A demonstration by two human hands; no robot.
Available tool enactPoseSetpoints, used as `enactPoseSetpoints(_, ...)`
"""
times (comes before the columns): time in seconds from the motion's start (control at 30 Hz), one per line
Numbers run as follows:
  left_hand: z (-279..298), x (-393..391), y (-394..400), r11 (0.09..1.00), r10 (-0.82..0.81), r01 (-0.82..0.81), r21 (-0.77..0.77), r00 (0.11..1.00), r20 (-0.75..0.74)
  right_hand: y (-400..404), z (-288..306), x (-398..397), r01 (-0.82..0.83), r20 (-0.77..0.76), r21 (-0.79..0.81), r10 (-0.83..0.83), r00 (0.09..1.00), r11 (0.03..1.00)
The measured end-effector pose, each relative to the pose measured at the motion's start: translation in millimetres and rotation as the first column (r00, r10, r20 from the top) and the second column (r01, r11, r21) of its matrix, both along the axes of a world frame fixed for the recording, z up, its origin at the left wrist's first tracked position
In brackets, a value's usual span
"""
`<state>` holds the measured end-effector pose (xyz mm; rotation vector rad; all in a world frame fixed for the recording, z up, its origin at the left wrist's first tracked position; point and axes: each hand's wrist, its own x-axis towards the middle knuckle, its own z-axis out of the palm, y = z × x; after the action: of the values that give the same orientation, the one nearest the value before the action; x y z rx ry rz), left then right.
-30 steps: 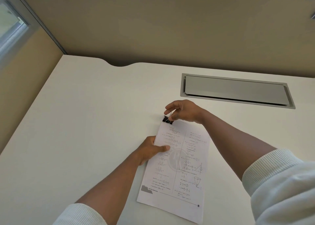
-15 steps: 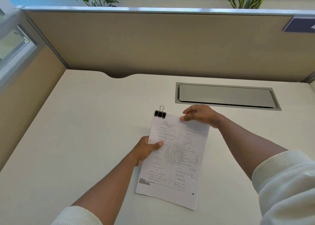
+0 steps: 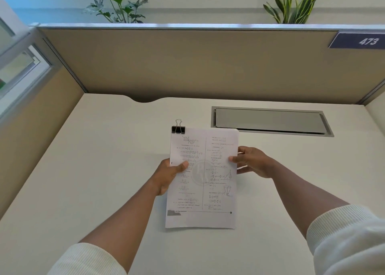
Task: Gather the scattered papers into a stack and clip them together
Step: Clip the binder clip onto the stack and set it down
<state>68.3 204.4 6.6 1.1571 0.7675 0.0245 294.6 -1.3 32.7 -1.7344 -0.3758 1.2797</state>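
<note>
A stack of printed white papers point(image 3: 203, 183) is lifted off the white desk point(image 3: 93, 170) and faces me squarely. A black binder clip point(image 3: 178, 129) with a wire handle grips the stack's top left corner. My left hand point(image 3: 168, 173) holds the left edge, thumb on the front of the page, fingers behind. My right hand point(image 3: 253, 162) pinches the right edge, thumb on the front and fingers behind the sheets.
A grey metal cable tray lid point(image 3: 270, 121) is set into the desk behind the papers. Beige partition walls point(image 3: 187, 66) close off the back and left. A number plate reading 473 point(image 3: 360, 41) hangs at the upper right. Plants point(image 3: 118, 6) rise behind the partition.
My right hand left the clip and slid down to the stack's right edge. Both hands raised the papers off the desk and turned them straight. The view tilted up.
</note>
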Motion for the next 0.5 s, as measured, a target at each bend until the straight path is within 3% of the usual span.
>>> enactPoseSetpoints(0.23, 3.8, -4.0, 8.8, 0.996, 0.087, -0.087, 0.0, 0.996, 0.006, 1.1, -11.8, -25.2, -0.04, -0.039, -0.016, 0.04, 0.998, 0.999)
enactPoseSetpoints(0.5, 0.6, -5.9, 17.4, 0.985, 0.152, -0.151, 0.079, 0.988, -0.016, 15.3, -14.5, -30.5, 0.021, -0.003, 0.003, -0.021, 1.0, 1.0)
